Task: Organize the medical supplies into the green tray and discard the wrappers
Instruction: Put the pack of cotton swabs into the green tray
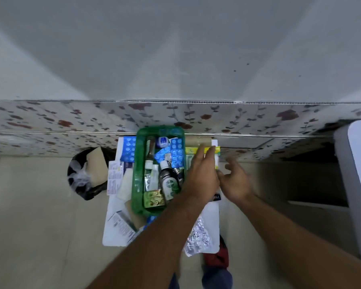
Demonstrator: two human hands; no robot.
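The green tray (137, 174) stands on a small white table (212, 217) and holds bottles, a tube, blue blister strips (177, 153) and a green box (153, 198). My left hand (202, 174) reaches past the tray's right rim, its fingers stretched over a yellow-green packet (216, 150) and gripping it beside the tray. My right hand (234, 180) hovers just right of the left hand at the table's right edge, blurred, fingers loosely apart, holding nothing I can make out. A silver foil wrapper (198, 236) lies at the table's near right.
A black-lined bin (86, 174) with cardboard and plastic in it stands on the floor left of the table. Leaflets, a blue blister strip and boxes lie left of the tray (118, 178). A flowered wall panel runs behind. A white furniture edge (358, 184) stands at the right.
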